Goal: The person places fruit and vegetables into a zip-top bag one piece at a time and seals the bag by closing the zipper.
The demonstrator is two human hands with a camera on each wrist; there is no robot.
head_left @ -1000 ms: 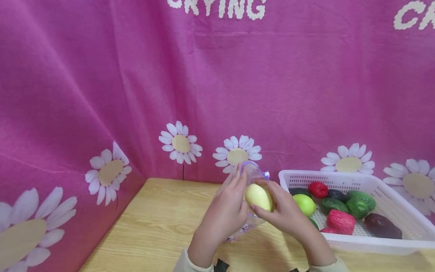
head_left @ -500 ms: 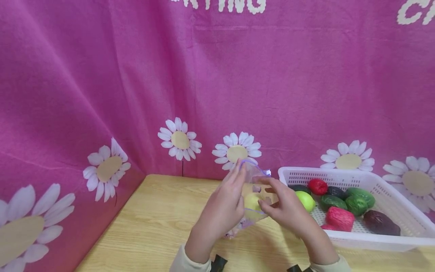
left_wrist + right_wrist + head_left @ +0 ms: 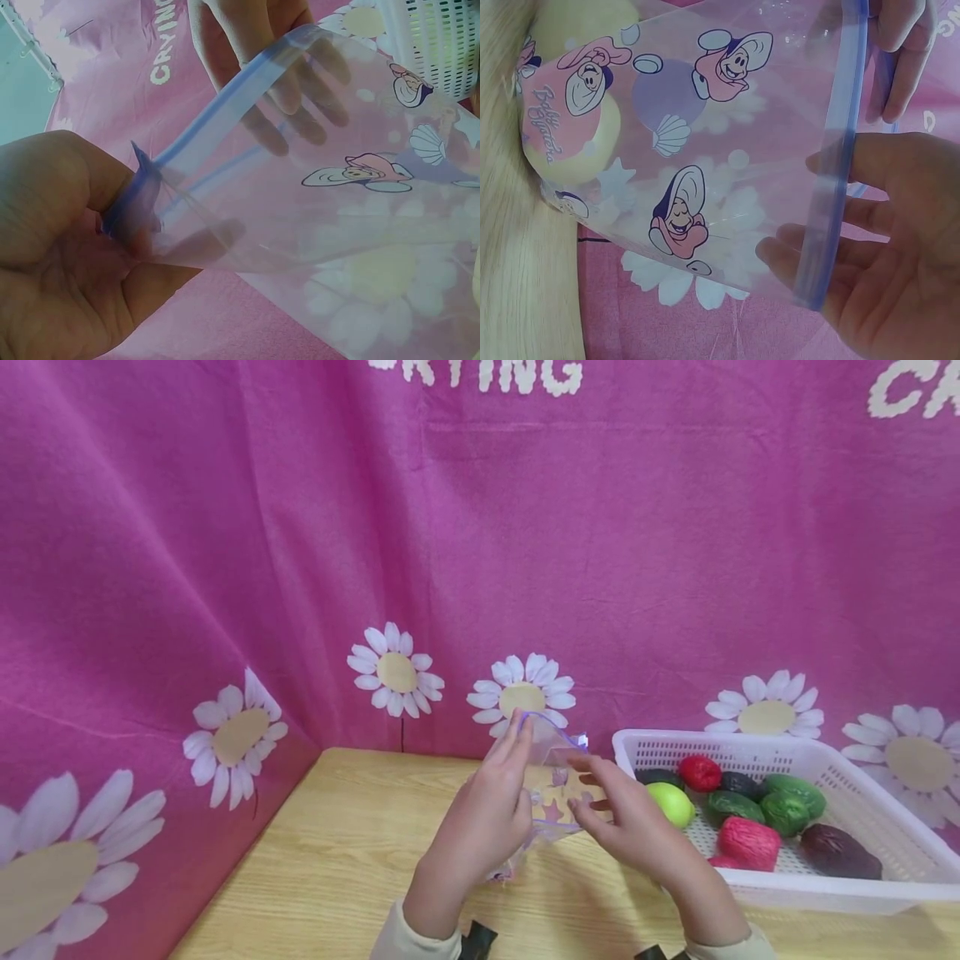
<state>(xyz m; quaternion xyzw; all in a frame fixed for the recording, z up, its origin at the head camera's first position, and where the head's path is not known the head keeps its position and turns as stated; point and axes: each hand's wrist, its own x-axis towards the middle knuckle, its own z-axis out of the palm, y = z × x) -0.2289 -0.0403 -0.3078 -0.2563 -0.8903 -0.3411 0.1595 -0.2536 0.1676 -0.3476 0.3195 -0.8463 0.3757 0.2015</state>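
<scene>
Fingers of the left hand (image 3: 487, 806) are clamped on one corner of a clear zip-top plastic bag (image 3: 553, 785), right at its mouth. Fingers of the right hand (image 3: 630, 814) are slightly bent and spread apart, their tips reaching past the blue-purple zip strip (image 3: 835, 187) into the bag's mouth, where they show through the film. The bag slants between the two hands, gaping at the top. Low inside it, well apart from the right fingertips, sit two pale yellow rounded objects (image 3: 604, 150), partly covered by the print. Whether the bag's lower end rests on the wooden tabletop (image 3: 360, 835), I cannot tell.

Purple script on a pink circle of the bag reads "Baby Oysters". Around it are printed smiling cartoon oysters in shell bonnets, a white scallop shell and stars. Behind, a magenta cloth backdrop (image 3: 450, 527) with white daisies carries pale capital letters; "CRYING" reads sideways in the left wrist view, while the head view cuts its letters off at the top edge.

Beside the right hand stands a white perforated plastic basket (image 3: 892, 814) with a bright lime-green round fruit (image 3: 671, 804), red, green and dark brown produce.
</scene>
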